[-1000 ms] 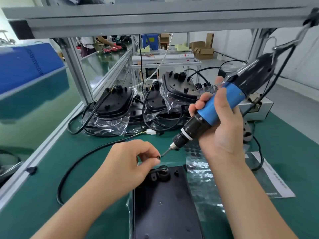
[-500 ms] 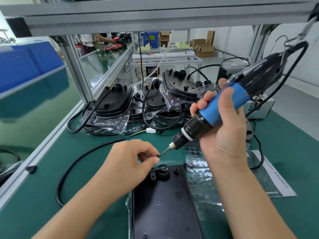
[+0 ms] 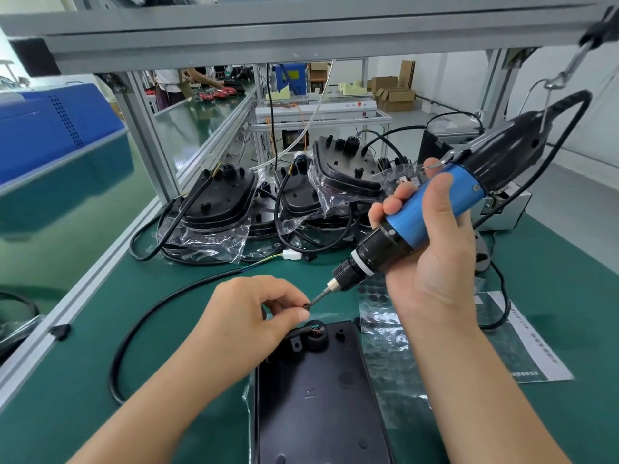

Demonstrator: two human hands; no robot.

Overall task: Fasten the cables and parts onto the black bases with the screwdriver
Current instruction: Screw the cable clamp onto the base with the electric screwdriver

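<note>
One small screw (image 3: 306, 306) sits pinched in the left hand (image 3: 249, 314) at the screwdriver (image 3: 432, 212) bit's tip, just above the black base (image 3: 318, 396) at the desk's (image 3: 67, 380) near edge. Right hand (image 3: 432, 259) wraps the screwdriver's blue grip.

A single head-worn view looks forward and down from the near edge of the bench (image 3: 100, 329), close above the person's left hand (image 3: 244, 316) and right hand (image 3: 432, 262), which fill the lower middle. The wide lens bends the frame beam (image 3: 301, 31) overhead (straight lines bow toward the picture's edges). It faces the bench's far edge and, past that, other workstations (image 3: 321, 105) deeper in the room. No second view shares the scene.
</note>
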